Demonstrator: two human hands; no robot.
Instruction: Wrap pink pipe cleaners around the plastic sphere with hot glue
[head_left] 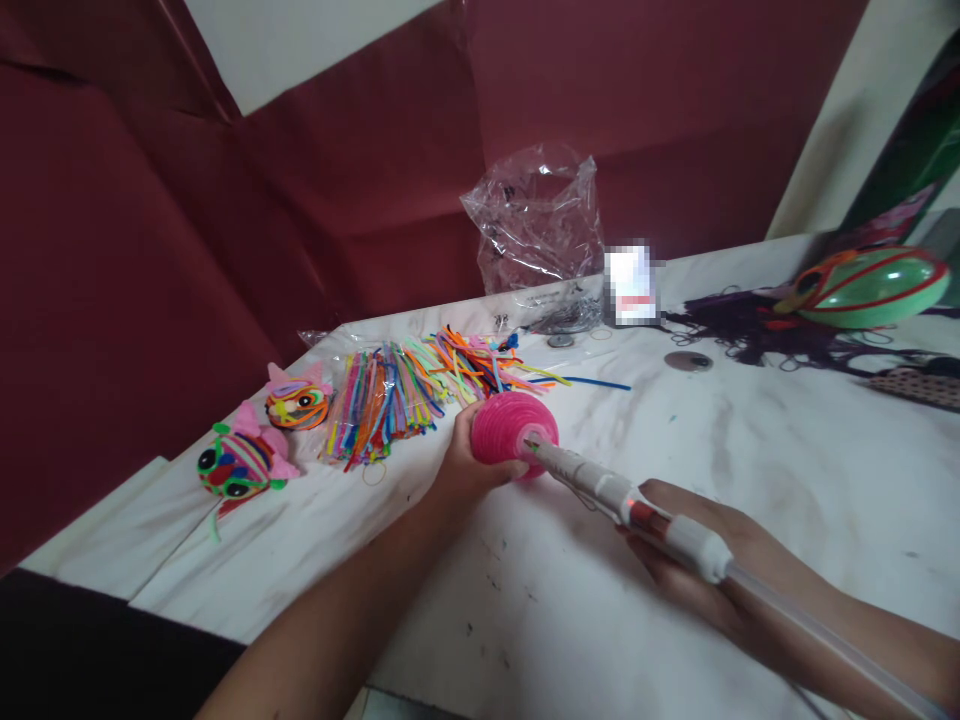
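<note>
In the middle of the view my left hand (466, 455) is wrapped round a pink ball-like form (504, 425) with ridged rings that look like wound cord. My right hand (694, 545) grips a white hot glue gun (600, 480) from behind and below. A clear glue stick (810, 615) runs out of its back end. The gun's nozzle points at the pale centre of the pink form; whether it touches cannot be made out. Just beyond my left hand lies a pile of many-coloured pipe cleaners (390, 400), partly in clear plastic.
Two colourful fish-like crafts (244, 462) sit at the left. A crumpled clear plastic bag (536, 225) stands at the back, beside a blurred white box (631, 285). Toward the right are a round disc (688, 362), dark purple strands (739, 325) and a green balloon-like craft (877, 285).
</note>
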